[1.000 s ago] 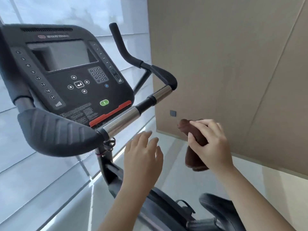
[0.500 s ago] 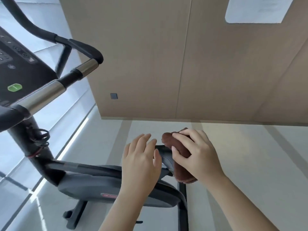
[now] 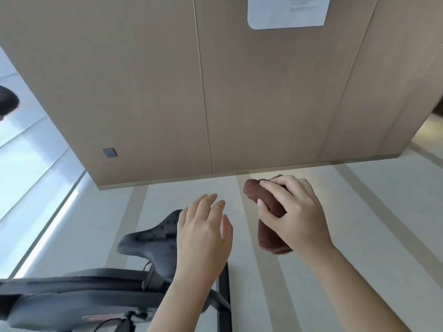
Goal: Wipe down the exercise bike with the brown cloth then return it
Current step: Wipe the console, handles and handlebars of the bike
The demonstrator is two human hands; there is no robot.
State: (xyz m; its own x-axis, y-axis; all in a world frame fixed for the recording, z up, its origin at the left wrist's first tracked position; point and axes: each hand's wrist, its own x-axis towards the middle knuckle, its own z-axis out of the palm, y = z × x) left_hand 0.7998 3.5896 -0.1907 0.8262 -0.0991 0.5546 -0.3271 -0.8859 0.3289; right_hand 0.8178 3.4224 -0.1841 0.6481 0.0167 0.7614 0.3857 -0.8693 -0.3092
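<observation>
My right hand (image 3: 294, 216) grips the rolled brown cloth (image 3: 271, 233) in the air at centre right, its fingers curled over the roll. My left hand (image 3: 203, 233) hovers with straight, relaxed fingers over the rear of the black bike saddle (image 3: 153, 238), hiding part of it; I cannot tell whether it touches. The exercise bike's dark frame (image 3: 72, 300) runs along the lower left. Its console and handlebars are out of view.
A tan wood-panel wall (image 3: 215, 92) fills the upper view, with a white paper sheet (image 3: 287, 10) and a small dark square plate (image 3: 109, 153) on it. Pale striped floor (image 3: 371, 236) spreads to the right. Bright window blinds (image 3: 28, 164) stand at left.
The view has swung right and down, away from the console and handlebars, onto the saddle and floor. My right hand keeps its grip on the cloth; my left hand stays open beside it.
</observation>
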